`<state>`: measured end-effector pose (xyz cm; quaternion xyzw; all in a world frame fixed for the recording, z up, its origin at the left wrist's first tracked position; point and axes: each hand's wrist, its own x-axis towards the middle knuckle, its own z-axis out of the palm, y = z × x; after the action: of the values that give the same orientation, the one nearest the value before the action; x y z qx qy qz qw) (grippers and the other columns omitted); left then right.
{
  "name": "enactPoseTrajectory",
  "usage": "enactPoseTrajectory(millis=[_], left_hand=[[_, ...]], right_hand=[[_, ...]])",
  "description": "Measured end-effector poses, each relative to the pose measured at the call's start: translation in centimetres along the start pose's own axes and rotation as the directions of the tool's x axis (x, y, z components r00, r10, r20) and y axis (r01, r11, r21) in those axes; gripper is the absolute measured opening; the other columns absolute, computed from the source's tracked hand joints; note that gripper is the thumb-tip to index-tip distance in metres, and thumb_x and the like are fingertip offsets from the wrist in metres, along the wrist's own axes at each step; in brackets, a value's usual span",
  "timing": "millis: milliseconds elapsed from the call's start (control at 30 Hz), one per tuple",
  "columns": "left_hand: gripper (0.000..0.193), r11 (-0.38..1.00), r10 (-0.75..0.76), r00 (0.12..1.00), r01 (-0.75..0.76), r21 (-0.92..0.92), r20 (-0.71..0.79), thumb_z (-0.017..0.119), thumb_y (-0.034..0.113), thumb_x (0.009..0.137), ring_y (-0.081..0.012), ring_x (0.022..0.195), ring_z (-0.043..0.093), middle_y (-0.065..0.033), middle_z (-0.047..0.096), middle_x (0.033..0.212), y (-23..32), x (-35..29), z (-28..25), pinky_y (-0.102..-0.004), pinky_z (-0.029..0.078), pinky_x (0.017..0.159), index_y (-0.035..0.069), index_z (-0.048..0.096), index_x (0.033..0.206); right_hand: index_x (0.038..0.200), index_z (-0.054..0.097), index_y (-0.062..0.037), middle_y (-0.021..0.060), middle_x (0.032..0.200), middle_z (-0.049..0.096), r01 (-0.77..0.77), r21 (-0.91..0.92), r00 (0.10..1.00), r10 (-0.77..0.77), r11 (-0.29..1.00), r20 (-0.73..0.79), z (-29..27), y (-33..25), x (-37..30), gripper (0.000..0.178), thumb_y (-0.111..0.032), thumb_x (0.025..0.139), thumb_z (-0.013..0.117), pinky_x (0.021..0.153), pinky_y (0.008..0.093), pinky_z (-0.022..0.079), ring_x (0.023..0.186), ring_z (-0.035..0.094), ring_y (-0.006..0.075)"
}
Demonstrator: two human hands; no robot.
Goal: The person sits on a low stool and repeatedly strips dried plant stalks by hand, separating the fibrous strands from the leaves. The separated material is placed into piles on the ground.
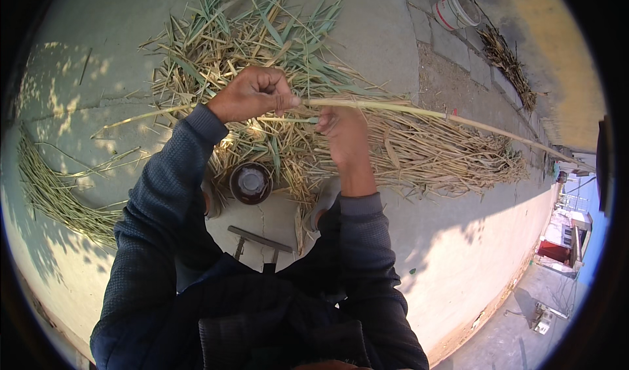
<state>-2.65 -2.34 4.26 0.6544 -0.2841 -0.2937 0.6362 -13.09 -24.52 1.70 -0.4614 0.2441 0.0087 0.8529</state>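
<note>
You have two hands up in front of you, over the litter. Your left hand is closed, its thumb and forefinger pinching one long stalk near an end. From that pinch the stalk runs away to your right, over your right hand and far past it, thinning toward the distance. Your right hand is blurred, just below the stalk, fingers drawn in; you cannot tell from here whether it grips anything. One pale strip lies between your two hands, reaching your right fingertips. One thin stem sticks out leftward from behind your left wrist; whether it joins the long stalk is unclear.

Beneath your hands you have one heap of leaves, green and straw-coloured, running into one pile of dry stalks at your right. One bundle of greener stems lies on the ground at your left. The single pieces in all three are too many to count.

Between your feet stands one dark round pot, and nearer you lies one metal bar. Off at the upper right are one white bucket and one clump of twigs, beside one yellowish wall.
</note>
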Motion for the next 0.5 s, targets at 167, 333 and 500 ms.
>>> enactPoseTrajectory(millis=[167,333,500], left_hand=[[0.023,0.995,0.035,0.998,-0.03,0.095,-0.056,0.078,0.021,0.095,-0.0079,0.068,0.061,-0.001,0.066,0.075,0.1,0.0,-0.7,-0.0262,0.049,0.061,0.002,0.068,0.086],[0.023,0.97,0.005,1.0,0.002,0.244,-0.026,0.079,0.02,0.094,-0.0087,0.072,0.06,-0.0007,0.064,0.077,-0.6,-0.3,-1.9,-0.0273,0.05,0.065,0.003,0.065,0.085],[0.025,0.95,0.006,1.0,0.0,0.313,-0.019,0.083,0.024,0.089,-0.0106,0.074,0.062,-0.0023,0.069,0.079,-1.3,-0.2,-1.6,-0.03,0.051,0.068,0.003,0.07,0.088]], right_hand=[[0.122,0.059,0.0037,0.0132,0.108,0.072,0.078,-0.669,0.997,-0.058,0.739,0.051,0.0,-0.9,0.4,0.028,-0.009,0.097,0.065,0.077,0.0329,0.058,0.089,0.069,0.0194],[0.122,0.064,0.0027,0.0132,0.113,0.072,0.329,-0.17,0.94,-0.305,0.929,0.153,-2.6,-4.9,-0.8,0.029,-0.013,0.098,0.069,0.085,0.033,0.055,0.1,0.068,0.0176],[0.115,0.068,-0.0001,0.0107,0.102,0.074,0.381,-0.182,0.919,-0.392,0.906,-0.029,-4.2,-6.3,-0.3,0.025,-0.02,0.1,0.07,0.076,0.0303,0.055,0.089,0.07,0.0167]])
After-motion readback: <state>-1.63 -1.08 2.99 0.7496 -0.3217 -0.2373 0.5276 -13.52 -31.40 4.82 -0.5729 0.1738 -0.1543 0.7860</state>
